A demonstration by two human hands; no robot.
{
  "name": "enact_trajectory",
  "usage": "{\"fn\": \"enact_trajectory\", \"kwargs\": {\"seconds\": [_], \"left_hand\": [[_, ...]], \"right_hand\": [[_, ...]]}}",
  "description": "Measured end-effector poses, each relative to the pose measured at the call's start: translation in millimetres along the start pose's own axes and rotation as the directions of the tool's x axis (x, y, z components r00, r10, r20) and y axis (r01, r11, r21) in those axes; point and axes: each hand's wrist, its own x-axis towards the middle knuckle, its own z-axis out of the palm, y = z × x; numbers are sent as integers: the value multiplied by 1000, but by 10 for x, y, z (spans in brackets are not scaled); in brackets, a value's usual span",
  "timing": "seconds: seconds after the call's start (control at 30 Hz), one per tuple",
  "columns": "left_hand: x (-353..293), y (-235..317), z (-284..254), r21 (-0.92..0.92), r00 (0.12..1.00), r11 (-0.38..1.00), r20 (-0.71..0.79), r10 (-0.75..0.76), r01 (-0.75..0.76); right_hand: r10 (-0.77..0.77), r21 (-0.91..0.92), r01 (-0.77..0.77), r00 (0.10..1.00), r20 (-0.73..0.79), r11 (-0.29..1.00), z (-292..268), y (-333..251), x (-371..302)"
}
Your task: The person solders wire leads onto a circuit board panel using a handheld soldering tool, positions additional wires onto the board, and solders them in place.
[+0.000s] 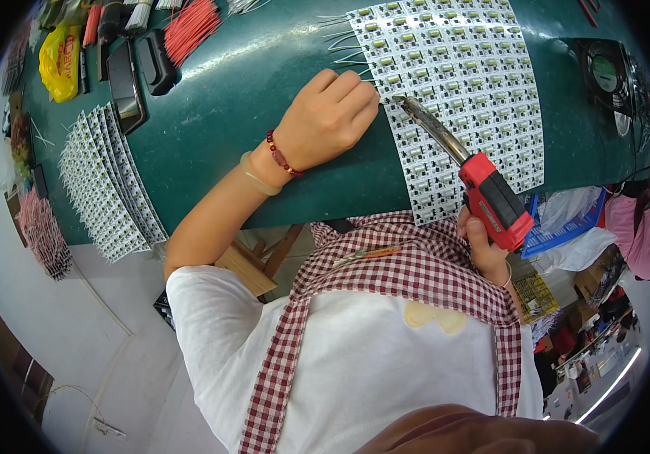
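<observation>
A large white panel of small circuit boards (469,98) lies on the green table in front of me, with several thin pale wires (346,47) sticking out from its upper left edge. My left hand (328,117) is closed in a pinch at that edge, just below the wires; its fingertips are turned away, so what they hold is hidden. My right hand (482,246) grips the red and black handle of a soldering iron (491,198). The iron's dark tip is over the panel's left edge, close beside my left fingers.
At left lies a fanned stack of similar panels (109,181). Behind it are a dark phone (126,87), a black case (157,62), a yellow bag (60,62) and bundled red wires (192,30). A small black fan (605,74) stands at right, above a blue basket (563,231).
</observation>
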Motion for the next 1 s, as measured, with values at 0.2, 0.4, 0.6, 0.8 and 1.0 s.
{"fn": "enact_trajectory", "kwargs": {"seconds": [0.2, 0.4, 0.6, 0.8, 1.0], "left_hand": [[-24, 29, 19, -19, 998, 1000, -65, -21, 20], [-43, 69, 6, -39, 997, 999, -65, -39, 36], [-61, 48, 50, -138, 987, 987, -124, -98, 81], [-59, 79, 44, -150, 989, 985, -109, -104, 87], [-58, 85, 44, -268, 968, 947, -128, -218, 178]], "right_hand": [[15, -15, -15, 1000, 23, 1000, -15, -22, 8], [24, 2, -24, 998, 51, 1000, -25, -5, -1], [72, 59, -72, 997, -5, 996, 12, 13, -31], [-22, -16, 23, 999, 32, 1000, -20, 51, -9], [-40, -20, 41, 998, 40, 999, 23, -11, 0]]}}
